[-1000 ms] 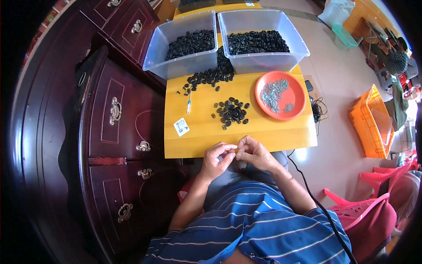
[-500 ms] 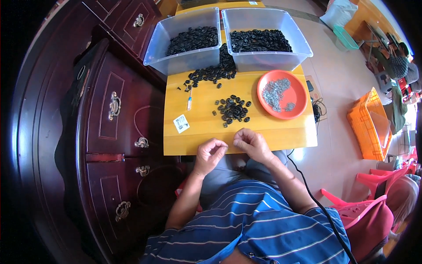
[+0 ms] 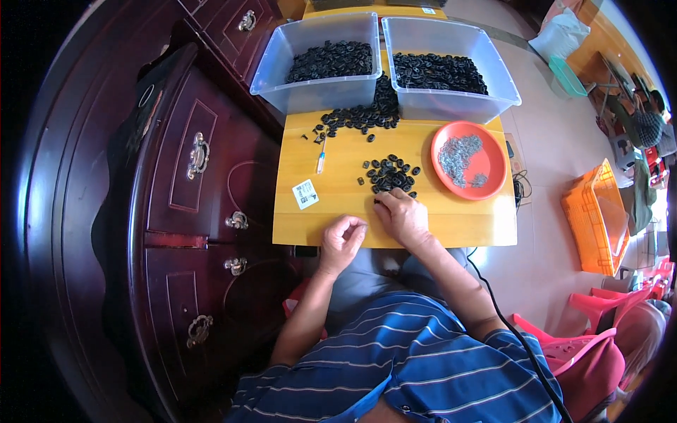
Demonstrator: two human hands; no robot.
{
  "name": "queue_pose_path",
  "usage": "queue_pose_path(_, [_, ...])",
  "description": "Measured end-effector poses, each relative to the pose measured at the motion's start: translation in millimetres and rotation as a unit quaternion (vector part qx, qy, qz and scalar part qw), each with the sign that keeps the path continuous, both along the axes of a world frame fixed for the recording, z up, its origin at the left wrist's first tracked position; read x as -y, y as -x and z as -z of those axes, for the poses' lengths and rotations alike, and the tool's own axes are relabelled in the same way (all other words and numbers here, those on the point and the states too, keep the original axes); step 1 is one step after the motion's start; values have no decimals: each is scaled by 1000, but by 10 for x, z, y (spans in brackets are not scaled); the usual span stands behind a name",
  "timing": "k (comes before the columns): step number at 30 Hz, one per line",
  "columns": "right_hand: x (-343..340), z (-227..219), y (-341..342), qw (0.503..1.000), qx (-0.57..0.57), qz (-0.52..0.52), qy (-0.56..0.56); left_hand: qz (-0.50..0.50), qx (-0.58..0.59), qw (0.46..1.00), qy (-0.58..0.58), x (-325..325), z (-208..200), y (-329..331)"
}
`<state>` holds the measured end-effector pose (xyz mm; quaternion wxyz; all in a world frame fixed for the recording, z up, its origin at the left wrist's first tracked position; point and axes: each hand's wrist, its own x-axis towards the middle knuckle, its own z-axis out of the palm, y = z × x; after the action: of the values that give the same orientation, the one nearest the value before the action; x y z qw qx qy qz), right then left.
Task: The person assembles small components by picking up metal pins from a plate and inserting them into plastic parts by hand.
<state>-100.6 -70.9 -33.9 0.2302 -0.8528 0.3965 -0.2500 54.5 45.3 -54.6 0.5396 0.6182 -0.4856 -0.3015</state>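
My left hand point(image 3: 343, 242) hovers at the table's near edge, thumb and forefinger pinched together; what they hold, if anything, is too small to make out. At the near side of a small pile of black oval pieces point(image 3: 395, 171), my right hand point(image 3: 405, 217) is closed, its fingertips on a small black piece point(image 3: 377, 201). The yellow wooden table point(image 3: 423, 236) bears both the pile and, to its right, an orange-red round plate point(image 3: 498, 185) of small silvery metal parts point(image 3: 457, 158).
Two clear plastic bins point(image 3: 324, 95) point(image 3: 458, 106) of black pieces stand at the back, with more pieces point(image 3: 360, 116) spilled before them. A thin blue-and-white tool point(image 3: 321, 162) and a white label point(image 3: 305, 194) lie at left. Dark wooden drawers point(image 3: 190, 158) flank the table; an orange crate point(image 3: 589, 225) stands right.
My right hand has moved forward from near my left hand to the small pile, its fingertips now on a black piece. My left hand stays pinched near the table edge. The view has shifted slightly.
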Motion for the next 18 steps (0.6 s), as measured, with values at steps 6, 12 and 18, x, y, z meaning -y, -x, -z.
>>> queue_pose_path(6, [39,6,-18,1000,4,0,-22,6,-4,1000,3,-2,-10,2])
queue_pose_path(12, [27,47,24,1000,0,-19,24,10,-4,1000,3,8,25,-6])
queue_pose_path(18, [-19,-8,151,972,158,-29,-170,2,-124,992,-11,92,29,27])
